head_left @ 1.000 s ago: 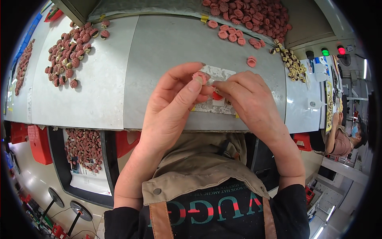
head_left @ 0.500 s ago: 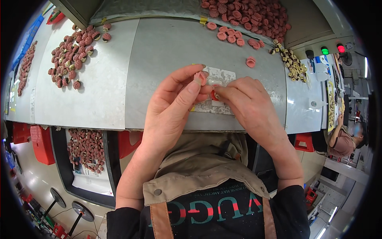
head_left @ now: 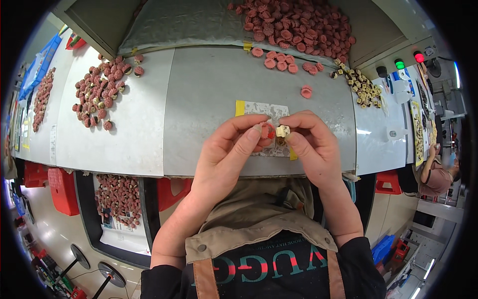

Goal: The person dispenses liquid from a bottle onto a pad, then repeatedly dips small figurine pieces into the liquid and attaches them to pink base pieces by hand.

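Note:
Over the white mat on the table, my left hand [head_left: 222, 155] pinches a pink scalloped cup-shaped piece [head_left: 265, 132] between thumb and fingers. Right beside it, my right hand [head_left: 318, 149] grips a small cream-coloured block piece [head_left: 282, 131] with thumb and forefinger. The two pieces are close; whether they touch I cannot tell. Something red shows behind the pink piece, partly hidden by my fingers. Beneath both hands lies the stained white mat [head_left: 269, 109] with yellow tape at its edges.
Loose pink pieces [head_left: 294, 30] are heaped at the back, a few nearer on the table [head_left: 199, 94]. Cream-and-dark blocks [head_left: 362, 88] lie at the right. Joined pieces [head_left: 97, 92] cover the left; more fill a black-framed tray [head_left: 117, 199] below. Another person [head_left: 433, 174] works far right.
My right hand now shows a cream block between its fingertips. Both hands appear lower and more level with each other, still over the mat. The whole view has shifted slightly.

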{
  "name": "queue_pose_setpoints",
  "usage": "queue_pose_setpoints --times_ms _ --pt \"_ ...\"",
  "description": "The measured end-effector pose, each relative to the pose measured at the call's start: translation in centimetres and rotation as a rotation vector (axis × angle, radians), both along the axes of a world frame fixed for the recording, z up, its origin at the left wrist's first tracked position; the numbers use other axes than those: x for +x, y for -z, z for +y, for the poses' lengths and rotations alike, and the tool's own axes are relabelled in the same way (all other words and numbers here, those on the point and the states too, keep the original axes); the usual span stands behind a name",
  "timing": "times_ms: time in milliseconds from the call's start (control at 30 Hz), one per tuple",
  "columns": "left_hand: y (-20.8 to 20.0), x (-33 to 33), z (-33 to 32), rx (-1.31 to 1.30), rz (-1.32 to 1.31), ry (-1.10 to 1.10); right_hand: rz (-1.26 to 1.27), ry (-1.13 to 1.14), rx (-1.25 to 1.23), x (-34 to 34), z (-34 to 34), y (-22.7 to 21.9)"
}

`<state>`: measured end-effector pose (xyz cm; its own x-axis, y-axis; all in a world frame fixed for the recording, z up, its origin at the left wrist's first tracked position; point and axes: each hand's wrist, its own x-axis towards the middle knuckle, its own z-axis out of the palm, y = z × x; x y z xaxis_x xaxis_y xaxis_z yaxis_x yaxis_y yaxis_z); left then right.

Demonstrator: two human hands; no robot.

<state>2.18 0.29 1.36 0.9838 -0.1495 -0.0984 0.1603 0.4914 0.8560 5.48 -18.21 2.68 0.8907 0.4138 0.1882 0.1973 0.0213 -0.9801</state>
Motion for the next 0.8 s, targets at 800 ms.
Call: queue_pose_setpoints --times_ms 800 --pt "-0.4 0.1 -1.1 0.171 0.010 -0.054 -0.605 0.212 -0.359 -0.2 1.0 0.6"
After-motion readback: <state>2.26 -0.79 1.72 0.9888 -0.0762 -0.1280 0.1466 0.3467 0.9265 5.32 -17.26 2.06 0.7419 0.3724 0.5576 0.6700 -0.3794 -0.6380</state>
